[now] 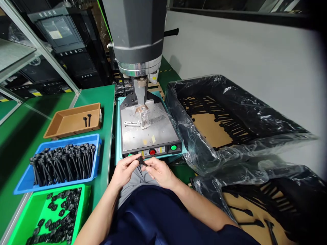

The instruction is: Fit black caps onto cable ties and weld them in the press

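Just in front of the machine's front panel, my two hands meet over a small black plastic part (141, 161). The thumb and fingers of my left hand (127, 170) pinch its wider end. On the narrower end, the fingers of my right hand (160, 170) are closed. My fingers cover much of the part, so its full shape is hidden. Beyond my hands stands the bench press machine (139, 37), its tool above a clear-wrapped fixture (143, 114) on a metal plate (138, 139). A red button (152, 152) and a green button (173, 147) sit on its front.
On the green table at left, a brown tray (63, 131) holds two black stems, a blue tray (20, 186) many ribbed ones, and a green bin (85, 200) small black caps. Plastic-lined boxes (204, 136) with black parts on cardboard stand at right.
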Demonstrator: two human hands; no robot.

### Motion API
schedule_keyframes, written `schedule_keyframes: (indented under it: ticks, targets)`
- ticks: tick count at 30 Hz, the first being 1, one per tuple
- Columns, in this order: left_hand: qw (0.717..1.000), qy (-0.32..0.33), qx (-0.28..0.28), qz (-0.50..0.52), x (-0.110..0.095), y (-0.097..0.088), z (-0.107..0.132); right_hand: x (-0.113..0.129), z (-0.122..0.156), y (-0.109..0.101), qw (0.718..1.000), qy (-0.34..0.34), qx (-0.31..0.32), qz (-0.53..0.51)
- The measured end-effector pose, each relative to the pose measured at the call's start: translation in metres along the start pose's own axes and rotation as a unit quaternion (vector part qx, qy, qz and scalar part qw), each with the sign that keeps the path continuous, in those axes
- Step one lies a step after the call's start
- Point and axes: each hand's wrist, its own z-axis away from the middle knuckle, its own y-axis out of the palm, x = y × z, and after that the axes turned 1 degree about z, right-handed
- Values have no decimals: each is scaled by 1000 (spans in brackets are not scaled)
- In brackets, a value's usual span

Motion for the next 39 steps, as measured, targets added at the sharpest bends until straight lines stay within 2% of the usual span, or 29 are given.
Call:
schedule_keyframes:
  ticks: [4, 9, 11, 19, 22, 24, 25, 26, 28, 30, 31, 33, 36, 39]
  targets:
    - [999, 16, -2, -33, 5, 2, -2, -2, -3, 2, 998, 9, -8, -55]
    - [976, 125, -52, -170, 11, 15, -4, -4, -5, 0, 994, 30, -15, -103]
    - [966, 149, -61, -202, 13, 20, -6, -4, -5, -2, 993, 41, -16, -106]
    - [976, 128, -9, -177, 19, 33, -20, -5, -15, -12, 984, 69, -28, -164]
    - [991, 81, -22, -106, 30, 35, -31, -13, -27, -20, 978, 92, -60, -176]
    - [996, 15, -84, -8, 38, 30, -45, -19, -39, -26, 977, 92, -95, -166]
    - [989, -28, -129, 61, 42, 25, -54, -21, -47, -29, 977, 87, -113, -160]
    - [972, -74, -174, 139, 45, 19, -65, -23, -55, -32, 976, 81, -128, -156]
    - [912, -159, -230, 301, 48, 4, -87, -25, -75, -36, 974, 74, -148, -154]
    - [850, -209, -229, 426, 47, -11, -107, -25, -96, -35, 971, 75, -161, -163]
    - [828, -222, -217, 467, 46, -17, -116, -25, -107, -33, 970, 75, -161, -167]
    - [808, -233, -197, 504, 44, -26, -130, -25, -127, -26, 970, 78, -153, -170]
    - [808, -235, -197, 503, 43, -30, -143, -27, -153, -20, 974, 77, -142, -159]
    - [820, -205, -208, 492, 42, -29, -144, -28, -175, -30, 973, 58, -177, -139]
